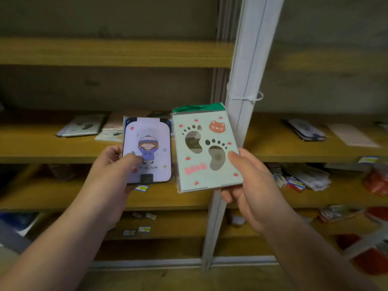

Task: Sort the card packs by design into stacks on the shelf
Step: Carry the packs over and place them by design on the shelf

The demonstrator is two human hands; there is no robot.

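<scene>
My left hand [111, 171] grips a lilac card pack [148, 150] printed with a cartoon child in a purple hat, thumb across its lower left. My right hand [249, 181] holds a pale green pack [204, 150] with two footprint cut-outs and a small bear face, thumb on its right edge. Both packs are raised side by side in front of the middle wooden shelf [52, 150]. On that shelf, behind the lilac pack, lie a grey footprint pack [83, 128], a pinkish pack [114, 123] and a pale green one [109, 136].
A white upright post [247, 80] splits the shelving into left and right bays. The right bay holds a dark pack [305, 131] and a pale flat sheet [352, 136]. Lower shelves carry small labels [144, 228], loose packets [302, 179] and red items [375, 181].
</scene>
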